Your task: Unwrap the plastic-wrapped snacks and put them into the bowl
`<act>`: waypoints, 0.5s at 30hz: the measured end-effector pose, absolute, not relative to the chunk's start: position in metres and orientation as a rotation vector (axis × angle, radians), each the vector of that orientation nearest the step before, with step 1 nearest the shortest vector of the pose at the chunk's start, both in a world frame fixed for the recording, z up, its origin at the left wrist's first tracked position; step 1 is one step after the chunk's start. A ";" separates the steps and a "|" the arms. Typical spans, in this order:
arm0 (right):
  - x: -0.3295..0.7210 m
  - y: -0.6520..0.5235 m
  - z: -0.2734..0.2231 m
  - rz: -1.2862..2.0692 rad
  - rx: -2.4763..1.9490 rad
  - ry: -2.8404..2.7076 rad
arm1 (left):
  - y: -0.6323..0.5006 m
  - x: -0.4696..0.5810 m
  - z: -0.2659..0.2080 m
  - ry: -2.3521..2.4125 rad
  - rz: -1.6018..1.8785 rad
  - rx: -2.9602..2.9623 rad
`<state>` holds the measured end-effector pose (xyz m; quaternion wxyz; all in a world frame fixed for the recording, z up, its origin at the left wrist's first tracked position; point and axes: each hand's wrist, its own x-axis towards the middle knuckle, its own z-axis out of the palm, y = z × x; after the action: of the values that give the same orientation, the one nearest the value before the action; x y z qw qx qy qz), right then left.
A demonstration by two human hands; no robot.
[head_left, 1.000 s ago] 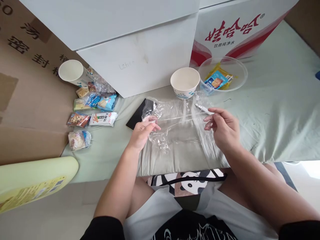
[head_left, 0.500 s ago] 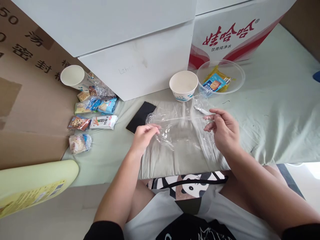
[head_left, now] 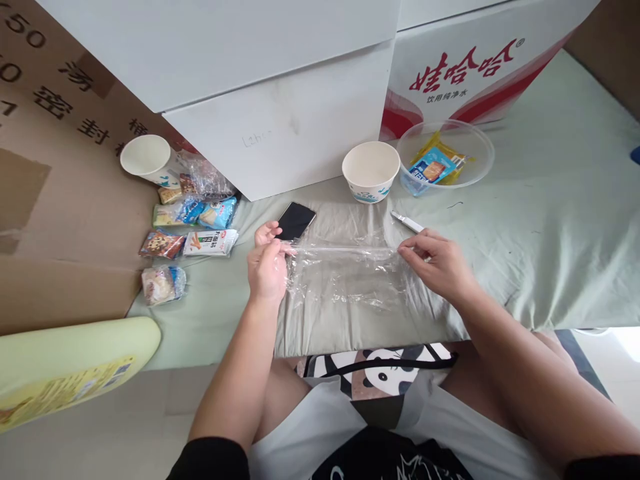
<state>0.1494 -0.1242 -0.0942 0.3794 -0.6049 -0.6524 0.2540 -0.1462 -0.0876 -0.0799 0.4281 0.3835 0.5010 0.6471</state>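
Between my hands a thin, crinkled sheet of clear plastic film [head_left: 345, 273] is stretched, its upper edge pulled into a nearly straight line. My left hand [head_left: 266, 268] pinches the film's left end, thumb against fingers. At the right end, my right hand [head_left: 440, 263] holds the edge in its fingertips. A black phone [head_left: 297, 221] lies just beyond my left hand. Beside my right fingers rests a slim pale-handled tool [head_left: 407, 221], perhaps a small knife. A white paper bowl [head_left: 371, 175] stands upright behind the film.
At the back right, a clear plastic bowl [head_left: 483, 170] holds blue and yellow snack packets. Several wrapped snacks [head_left: 210, 243] and a paper cup [head_left: 147, 160] are at the left. White cartons [head_left: 280, 133] stand behind; a yellow-green container [head_left: 85, 360] is at the near left.
My left hand has moved left and slightly away from me; my right hand has turned and come a little nearer. The film's edge is straighter, and the pale-handled tool shows more clearly.
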 end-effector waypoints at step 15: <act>0.154 -0.133 -0.078 0.982 -1.166 -1.556 | -0.081 -0.153 -0.072 1.219 1.560 0.537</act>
<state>0.1536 -0.1332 -0.0777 0.4635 -0.4742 -0.6330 0.3995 -0.1526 -0.0808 -0.0719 0.5185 0.2237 0.5083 0.6503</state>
